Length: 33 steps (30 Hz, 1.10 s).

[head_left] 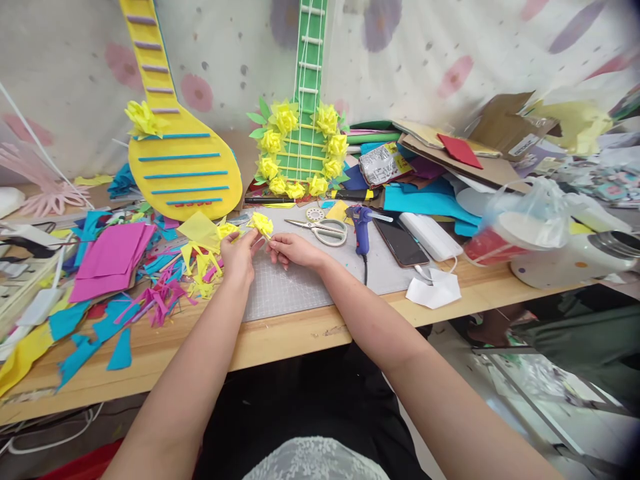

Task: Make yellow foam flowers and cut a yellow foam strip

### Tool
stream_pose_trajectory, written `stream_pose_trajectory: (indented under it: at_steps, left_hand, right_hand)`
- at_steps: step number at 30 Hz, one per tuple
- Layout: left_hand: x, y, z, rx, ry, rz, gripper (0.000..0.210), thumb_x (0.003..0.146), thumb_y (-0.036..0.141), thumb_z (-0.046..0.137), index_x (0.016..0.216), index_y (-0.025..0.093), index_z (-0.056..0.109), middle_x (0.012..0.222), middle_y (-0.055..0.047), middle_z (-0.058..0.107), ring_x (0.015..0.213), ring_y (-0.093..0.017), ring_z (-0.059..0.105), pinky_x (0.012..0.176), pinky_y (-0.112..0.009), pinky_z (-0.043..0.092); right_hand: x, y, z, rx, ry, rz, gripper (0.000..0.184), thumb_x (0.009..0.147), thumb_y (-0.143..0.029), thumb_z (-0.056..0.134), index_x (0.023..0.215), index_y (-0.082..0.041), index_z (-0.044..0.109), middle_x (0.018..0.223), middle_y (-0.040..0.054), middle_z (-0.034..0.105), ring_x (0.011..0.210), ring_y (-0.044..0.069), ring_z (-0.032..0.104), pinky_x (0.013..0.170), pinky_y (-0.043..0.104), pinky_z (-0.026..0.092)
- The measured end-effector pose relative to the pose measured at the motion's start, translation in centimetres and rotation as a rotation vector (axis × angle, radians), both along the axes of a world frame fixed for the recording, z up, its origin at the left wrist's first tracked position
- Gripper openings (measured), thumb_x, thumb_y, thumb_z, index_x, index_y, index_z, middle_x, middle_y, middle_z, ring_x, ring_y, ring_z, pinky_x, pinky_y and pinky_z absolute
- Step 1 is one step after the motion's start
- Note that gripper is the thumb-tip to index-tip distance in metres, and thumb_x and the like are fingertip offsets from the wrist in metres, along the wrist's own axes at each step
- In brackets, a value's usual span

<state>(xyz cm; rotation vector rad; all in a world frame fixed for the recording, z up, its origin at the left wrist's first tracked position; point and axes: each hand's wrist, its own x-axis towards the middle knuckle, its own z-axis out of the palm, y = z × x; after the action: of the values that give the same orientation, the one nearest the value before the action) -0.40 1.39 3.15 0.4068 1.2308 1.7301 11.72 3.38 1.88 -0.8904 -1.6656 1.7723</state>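
Above the grey cutting mat (280,290), my left hand (237,257) is closed on a small yellow paper flower (261,225). My right hand (294,251) is just beside it, thumb and forefinger pinched together close to the flower; what is between them, if anything, is too small to make out. Another yellow flower piece (226,229) shows behind my left hand. Scissors (324,230) and a blue glue gun (361,229) lie to the right of my hands. A yellow lute-shaped cutout (185,177) and a green guitar-shaped one (309,133) ringed with yellow flowers lean behind.
Yellow, blue and magenta scraps (160,293) cover the left side, with magenta sheets (113,257) among them. To the right are a phone (400,240), a white power bank (430,235), a bagged cup (510,233) and a stack of coloured sheets and cardboard (450,157).
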Motion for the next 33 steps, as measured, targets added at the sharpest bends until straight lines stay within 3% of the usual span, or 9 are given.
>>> stream_pose_trajectory:
  at_steps: [6,12,19,24,26,29,31,33]
  left_hand:
    - [0.0,0.1,0.0,-0.024,0.015,0.034,0.044,0.063,0.001,0.063,0.087,0.020,0.032,0.068,0.002,0.060,0.062,-0.013,0.064,0.068,-0.029,0.054]
    - [0.2,0.0,0.2,-0.017,-0.020,0.053,0.044,0.063,0.000,0.061,0.089,0.020,0.032,0.063,0.005,0.057,0.057,-0.010,0.063,0.070,-0.028,0.054]
    - [-0.4,0.3,0.7,0.019,-0.030,0.115,0.039,0.065,0.003,0.061,0.083,0.022,0.031,0.066,0.005,0.058,0.061,-0.009,0.064,0.073,-0.026,0.053]
    - [-1.6,0.7,0.6,0.018,-0.025,0.143,0.032,0.068,0.005,0.059,0.079,0.021,0.033,0.067,0.004,0.058,0.063,-0.009,0.064,0.070,-0.024,0.052]
    - [-1.6,0.7,0.4,0.000,-0.029,0.125,0.031,0.067,0.005,0.059,0.079,0.021,0.035,0.067,0.004,0.058,0.062,-0.009,0.063,0.068,-0.024,0.052]
    - [-1.0,0.5,0.2,-0.025,-0.017,0.037,0.032,0.065,0.005,0.061,0.079,0.020,0.037,0.065,0.004,0.058,0.060,-0.010,0.063,0.066,-0.025,0.052]
    - [-0.5,0.3,0.2,-0.038,0.002,-0.036,0.033,0.064,0.005,0.062,0.080,0.020,0.037,0.063,0.003,0.059,0.061,-0.012,0.064,0.065,-0.026,0.051]
    - [-0.1,0.2,0.2,-0.044,0.020,-0.092,0.035,0.062,0.006,0.063,0.082,0.020,0.037,0.063,0.002,0.060,0.064,-0.014,0.065,0.064,-0.026,0.051]
  right_hand:
    - [0.1,0.0,-0.1,-0.007,-0.013,0.003,0.013,0.086,-0.018,0.049,0.074,-0.016,0.048,0.058,-0.0044,0.061,0.036,0.004,0.043,0.034,0.016,0.038]
    - [0.2,-0.1,-0.2,-0.023,-0.056,-0.003,0.022,0.080,-0.025,0.062,0.072,-0.017,0.043,0.060,-0.0029,0.065,0.040,0.005,0.051,0.038,0.016,0.044]
    - [0.7,0.1,-0.2,0.045,-0.215,0.018,0.021,0.075,-0.016,0.064,0.068,-0.017,0.044,0.053,-0.0042,0.062,0.038,0.005,0.052,0.038,0.015,0.043]
    - [2.8,1.0,0.4,0.112,-0.294,0.032,0.011,0.079,-0.014,0.054,0.071,-0.017,0.046,0.060,-0.0023,0.063,0.043,0.005,0.052,0.040,0.016,0.043]
    - [3.2,1.3,0.5,0.088,-0.228,-0.052,0.010,0.080,-0.011,0.046,0.073,-0.018,0.045,0.058,-0.0046,0.058,0.041,0.005,0.048,0.039,0.016,0.040]
    - [2.9,1.3,0.7,0.000,-0.026,-0.220,0.012,0.079,-0.008,0.041,0.074,-0.019,0.043,0.050,-0.0095,0.038,0.038,0.003,0.036,0.037,0.015,0.032]
    - [2.3,1.0,0.9,-0.105,0.076,-0.271,0.008,0.080,-0.015,0.045,0.074,-0.019,0.042,0.049,-0.0108,0.028,0.037,0.003,0.027,0.037,0.015,0.028]
    - [1.7,0.6,1.1,-0.196,0.119,-0.260,0.016,0.078,-0.026,0.056,0.075,-0.020,0.042,0.050,-0.0115,0.024,0.037,0.003,0.022,0.037,0.016,0.024]
